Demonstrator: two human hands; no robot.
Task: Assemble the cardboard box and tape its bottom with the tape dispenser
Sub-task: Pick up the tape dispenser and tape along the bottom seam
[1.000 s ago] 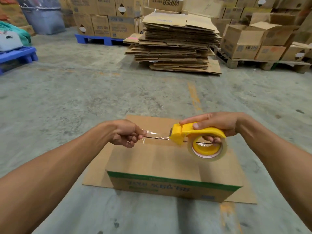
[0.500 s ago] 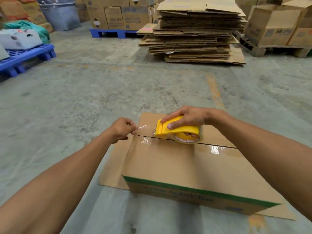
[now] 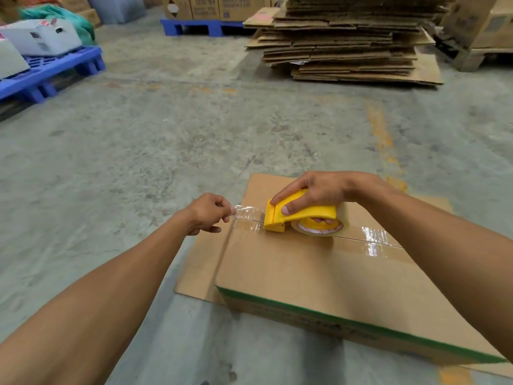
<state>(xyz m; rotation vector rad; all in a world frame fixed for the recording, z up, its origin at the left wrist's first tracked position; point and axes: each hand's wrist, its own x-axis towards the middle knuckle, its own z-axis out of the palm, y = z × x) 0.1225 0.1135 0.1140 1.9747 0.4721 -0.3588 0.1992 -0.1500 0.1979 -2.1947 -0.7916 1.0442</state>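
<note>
A brown cardboard box (image 3: 299,273) with a green stripe lies on the concrete floor, its flaps folded shut on top. Shiny clear tape (image 3: 373,241) runs along the right part of its centre seam. My right hand (image 3: 319,190) grips the yellow tape dispenser (image 3: 294,213), which rests on the seam near the box's left edge. My left hand (image 3: 206,213) pinches the free tape end (image 3: 245,212), stretched taut between the dispenser and the box's left edge.
A flat cardboard sheet (image 3: 200,268) lies under the box. A tall stack of flattened cartons (image 3: 347,40) stands ahead. A blue pallet (image 3: 47,70) with grey boxes is at left, another blue pallet (image 3: 200,26) with cartons behind. Cartons on a wooden pallet (image 3: 477,54) at far right.
The dispenser came down from above the box onto the seam. My left hand drew the tape end out to the box's left edge. My view tilted down and closer.
</note>
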